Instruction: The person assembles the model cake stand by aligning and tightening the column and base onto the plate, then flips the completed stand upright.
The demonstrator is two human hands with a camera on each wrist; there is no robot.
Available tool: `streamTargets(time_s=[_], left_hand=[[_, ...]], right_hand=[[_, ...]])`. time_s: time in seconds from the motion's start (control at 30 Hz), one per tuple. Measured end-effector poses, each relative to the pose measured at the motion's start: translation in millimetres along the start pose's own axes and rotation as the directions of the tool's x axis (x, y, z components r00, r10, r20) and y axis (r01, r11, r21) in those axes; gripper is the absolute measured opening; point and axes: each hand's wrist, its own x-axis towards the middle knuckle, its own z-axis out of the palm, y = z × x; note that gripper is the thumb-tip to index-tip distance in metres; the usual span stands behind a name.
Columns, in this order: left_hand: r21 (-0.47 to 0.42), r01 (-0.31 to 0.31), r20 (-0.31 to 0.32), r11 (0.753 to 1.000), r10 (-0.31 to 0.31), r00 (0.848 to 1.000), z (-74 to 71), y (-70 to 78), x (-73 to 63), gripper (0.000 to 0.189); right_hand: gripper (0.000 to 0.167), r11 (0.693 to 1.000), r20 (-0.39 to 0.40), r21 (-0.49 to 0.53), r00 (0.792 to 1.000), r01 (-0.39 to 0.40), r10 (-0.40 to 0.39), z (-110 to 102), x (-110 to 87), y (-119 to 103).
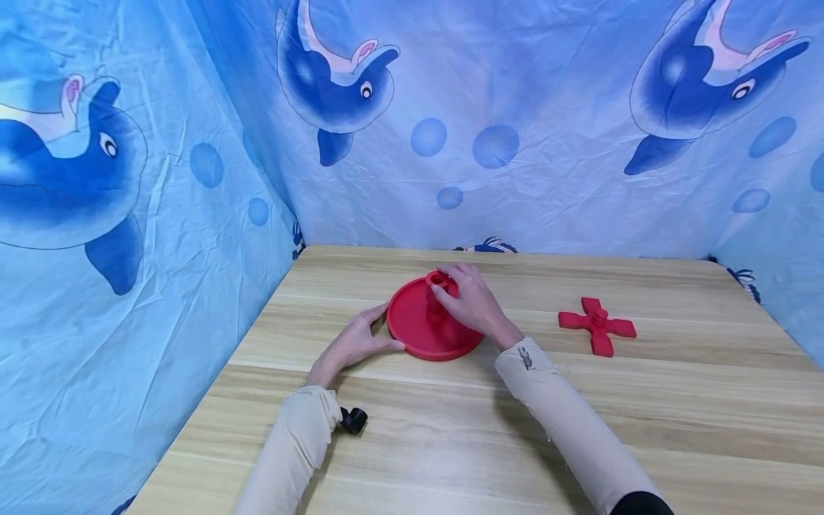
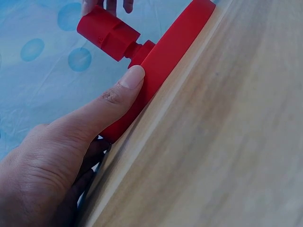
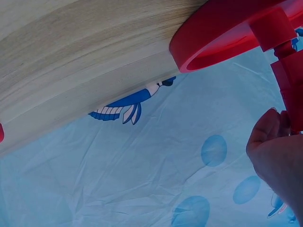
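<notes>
A shallow red round tray point(image 1: 407, 318) with a raised rim lies on the wooden table. My left hand point(image 1: 354, 345) holds its left side, thumb on the near rim and fingers reaching round the far side. Over the tray's middle stands a red cylindrical piece point(image 2: 109, 35), hollow at the top, with a narrower neck that meets a short post point(image 3: 272, 28) on the tray. My right hand point(image 1: 472, 300) grips this piece near its upper end, thumb on the near side; most of its fingers are hidden behind it in the head view.
To the right of the tray lies a red cross-shaped piece point(image 1: 597, 326) with a small knob in its centre. Blue curtains point(image 1: 450, 179) printed with dolphins enclose the table's back and sides. A black clip point(image 1: 353, 420) sits by the left sleeve.
</notes>
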Motion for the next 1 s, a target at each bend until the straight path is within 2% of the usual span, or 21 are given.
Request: streamTargets(time_s=[0.3, 0.47, 0.73, 1.0], left_hand=[[-0.009, -0.021, 0.007, 1.000, 0.021, 1.000, 0.4, -1.2, 2.5, 0.105], [-0.005, -0.028, 0.003, 1.000, 0.028, 1.000, -0.3, -0.3, 2.2, 0.105], [-0.022, -0.022, 0.013, 1.000, 0.022, 1.000, -1.4, -0.4, 1.2, 0.104], [-0.018, -0.025, 0.010, 1.000, 0.025, 1.000, -0.9, -0.2, 1.8, 0.104]], right_hand=[[0.053, 1.000, -0.025, 0.006, 1.000, -0.009, 0.009, 0.9, 0.9, -0.9], [0.049, 1.000, -0.009, 0.019, 1.000, 0.018, -0.018, 0.1, 1.2, -0.5], [0.054, 1.000, -0.005, 0.007, 1.000, -0.008, 0.008, 0.4, 1.9, -1.8], [0.050, 0.999, 0.011, 0.045, 1.000, 0.007, -0.007, 1.6, 1.4, -1.4]])
